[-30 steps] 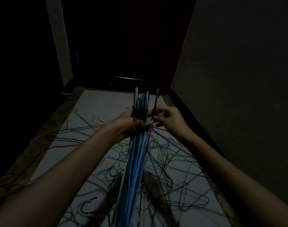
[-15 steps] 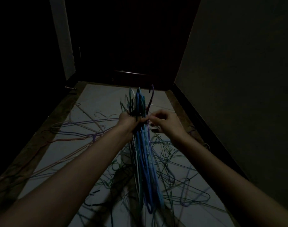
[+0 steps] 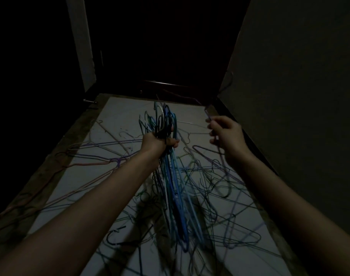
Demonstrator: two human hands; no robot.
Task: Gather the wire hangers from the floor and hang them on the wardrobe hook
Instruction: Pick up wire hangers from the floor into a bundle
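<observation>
Dozens of thin coloured wire hangers (image 3: 200,176) lie tangled over the pale floor (image 3: 118,116), while your left hand (image 3: 158,141) has its grip closed round a thick bundle of blue, teal and white wire hangers (image 3: 170,176), hooks pointing up and bodies hanging down toward the floor. Your right hand (image 3: 225,134), off to the right of the bundle and apart from it, pinches a single purple wire hanger (image 3: 220,154) near its neck. To add it cleanly, turn that hook to face the same way as the others, slide its neck in beside them and let your left fingers close over it. Lift it slowly if its lower loop snags on the pile. No brand, label or writing can be read in this dim light, and no wardrobe hook shows.
</observation>
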